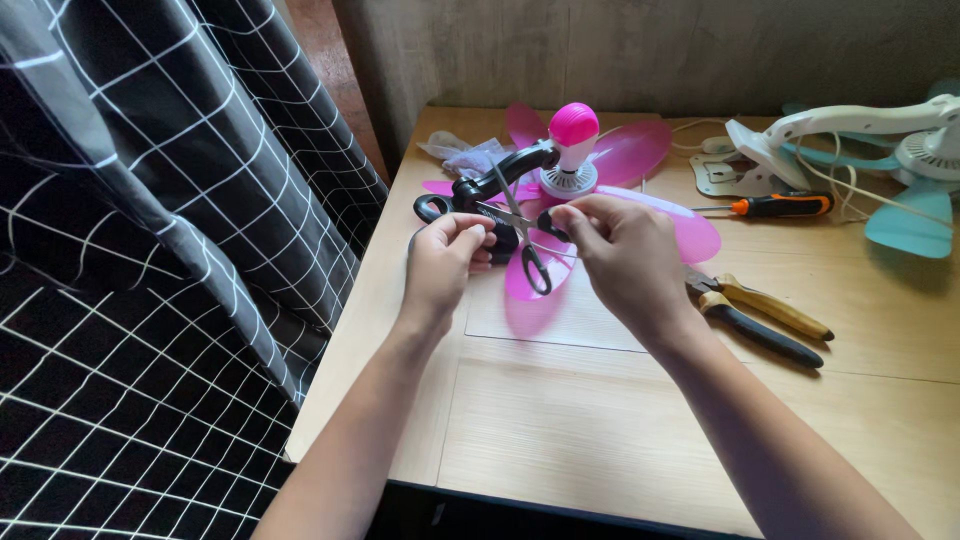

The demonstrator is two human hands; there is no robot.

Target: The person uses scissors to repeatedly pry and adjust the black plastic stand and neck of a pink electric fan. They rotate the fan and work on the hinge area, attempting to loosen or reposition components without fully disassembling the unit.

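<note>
Seen from above, the right hand point(622, 250) is closed around the black handles of a pair of scissors point(520, 232), whose blades stand open and point toward the far edge of the desk point(600, 440). The left hand point(445, 262) is pinched shut just beside the blades; it seems to hold something thin, too small to make out. Directly behind both hands lies a small pink fan point(573, 150) with translucent pink blades spread flat and a black clip handle. Near the right edge lie yellow-handled pliers point(765, 318), and beyond them an orange-handled screwdriver point(782, 205). A white and teal fan point(880, 150) occupies the far right corner. A black grid-patterned curtain point(150, 250) hangs along the left edge. The left fingertips sit very close to the open blades, so closing them carelessly could nick a finger.
</note>
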